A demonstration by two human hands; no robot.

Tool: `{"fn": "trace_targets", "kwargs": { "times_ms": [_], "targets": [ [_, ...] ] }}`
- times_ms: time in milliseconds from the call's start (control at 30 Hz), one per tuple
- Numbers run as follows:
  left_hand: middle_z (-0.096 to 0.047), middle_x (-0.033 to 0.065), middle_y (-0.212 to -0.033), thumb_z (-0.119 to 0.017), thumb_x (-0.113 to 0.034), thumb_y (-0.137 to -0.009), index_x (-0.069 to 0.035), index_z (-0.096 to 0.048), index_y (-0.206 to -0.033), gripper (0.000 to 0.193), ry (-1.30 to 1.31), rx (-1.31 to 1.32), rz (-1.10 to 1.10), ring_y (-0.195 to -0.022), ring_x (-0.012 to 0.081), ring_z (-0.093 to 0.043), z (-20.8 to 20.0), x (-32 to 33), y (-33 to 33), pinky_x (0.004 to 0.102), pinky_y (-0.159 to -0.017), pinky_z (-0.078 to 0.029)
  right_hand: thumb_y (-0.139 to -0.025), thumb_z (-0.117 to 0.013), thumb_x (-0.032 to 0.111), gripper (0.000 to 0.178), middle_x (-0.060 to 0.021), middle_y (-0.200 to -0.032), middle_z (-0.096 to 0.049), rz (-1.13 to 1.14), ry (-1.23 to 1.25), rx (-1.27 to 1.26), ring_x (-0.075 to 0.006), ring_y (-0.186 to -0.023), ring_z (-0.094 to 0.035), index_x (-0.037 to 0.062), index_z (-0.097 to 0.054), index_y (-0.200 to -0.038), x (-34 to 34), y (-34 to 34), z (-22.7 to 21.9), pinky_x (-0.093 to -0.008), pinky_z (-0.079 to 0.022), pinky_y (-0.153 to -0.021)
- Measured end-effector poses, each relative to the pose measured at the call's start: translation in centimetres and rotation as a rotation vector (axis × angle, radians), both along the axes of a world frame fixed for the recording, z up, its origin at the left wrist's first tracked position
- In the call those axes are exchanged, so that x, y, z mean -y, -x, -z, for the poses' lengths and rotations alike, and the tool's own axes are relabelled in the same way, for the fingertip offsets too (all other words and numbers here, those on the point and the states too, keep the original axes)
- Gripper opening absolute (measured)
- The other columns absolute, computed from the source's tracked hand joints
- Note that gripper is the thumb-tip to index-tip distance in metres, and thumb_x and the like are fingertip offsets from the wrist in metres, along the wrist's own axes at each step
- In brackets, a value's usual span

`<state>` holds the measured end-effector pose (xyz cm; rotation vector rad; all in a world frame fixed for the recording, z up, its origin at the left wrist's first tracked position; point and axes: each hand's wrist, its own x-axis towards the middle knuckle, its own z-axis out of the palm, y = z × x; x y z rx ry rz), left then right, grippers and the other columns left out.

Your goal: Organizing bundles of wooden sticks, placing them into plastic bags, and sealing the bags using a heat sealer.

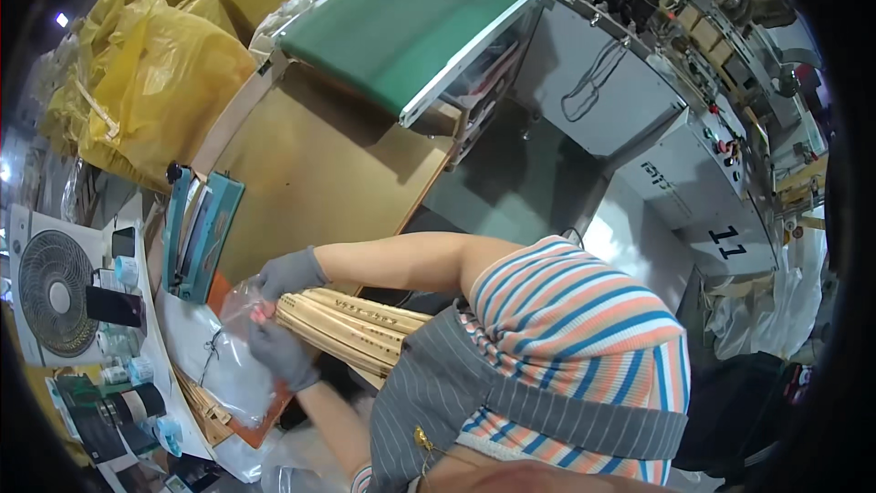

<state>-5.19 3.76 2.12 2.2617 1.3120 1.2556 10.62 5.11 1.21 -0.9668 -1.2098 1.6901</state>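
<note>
A bundle of pale wooden slats (pixel 342 324) with small cut-out holes lies between my forearms, its near end against my grey striped apron (pixel 411 374). Both hands wear grey gloves and meet at the far end of the bundle. My right hand (pixel 290 274), the upper one, has its fingers closed on a thin clear plastic bag (pixel 241 301). Close below it, my left hand (pixel 281 354) is closed too, pinching at the same bag; pinkish fingertips show between the hands. Exactly how each finger grips is hard to make out.
A teal bag sealer (pixel 205 236) stands beside the brown table (pixel 310 173). More clear plastic (pixel 224 370) lies beyond my left hand. A green conveyor belt (pixel 411 23), yellow bags (pixel 164 73), an electric fan (pixel 59 283), a phone (pixel 114 306) and a grey machine cabinet (pixel 693 192) surround me.
</note>
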Motion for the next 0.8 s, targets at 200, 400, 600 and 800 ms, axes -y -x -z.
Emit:
{"fn": "trace_targets", "kwargs": {
  "times_ms": [200, 400, 600, 800],
  "targets": [
    [-0.059, 0.0109, -0.088, -0.048, -0.027, -0.091, 0.000, -0.056, -0.096, 0.029, 0.489, 0.755, -0.144, -0.073, 0.0180, -0.054, 0.9, -4.6, 2.3, 0.0313, -0.063, -0.047, -0.070, -0.065, 0.013, 0.034, -0.0034, -0.087, -0.062, 0.037, 0.042, -0.231, -0.0101, -0.080, -0.056, 0.0036, -0.065, -0.102, 3.4, -6.0, 0.1, -0.0253, -0.045, -0.071],
    [-0.056, 0.0111, -0.068, -0.049, -0.023, -0.089, 0.002, -0.055, -0.077, 0.029, -0.033, -0.303, 0.570, -0.061, 0.0177, -0.051, -8.3, 2.4, -7.2, 0.0330, -0.055, -0.041, -0.078, -0.058, 0.017, 0.032, -0.0048, -0.087, -0.062, 0.062, -0.157, -0.390, -0.0112, -0.076, -0.057, 0.0033, -0.060, -0.106, 3.0, -4.4, -1.4, -0.0257, -0.046, -0.068],
    [-0.046, 0.0072, -0.055, -0.050, -0.027, -0.090, -0.001, -0.042, -0.061, 0.040, 0.229, 0.319, 0.259, -0.052, 0.0145, -0.041, 2.0, 8.3, -2.7, 0.0299, -0.049, -0.034, -0.086, -0.058, 0.043, 0.063, -0.0121, -0.119, -0.055, 0.046, -0.009, -0.871, -0.0192, -0.107, -0.055, 0.0041, -0.039, -0.131, 12.1, -2.5, 4.9, -0.0329, -0.043, -0.096],
    [-0.040, 0.0032, -0.053, -0.065, -0.018, -0.081, -0.001, -0.039, -0.057, 0.039, 0.421, -0.001, 0.201, -0.053, 0.0122, -0.038, -0.3, 11.7, -2.5, 0.0289, -0.048, -0.031, -0.081, -0.060, 0.032, 0.041, -0.0217, -0.089, -0.061, 0.192, -0.154, 0.954, -0.0348, -0.081, -0.060, 0.0034, -0.051, -0.110, 14.8, -7.2, -0.3, -0.0432, -0.047, -0.071]
  ]
}}
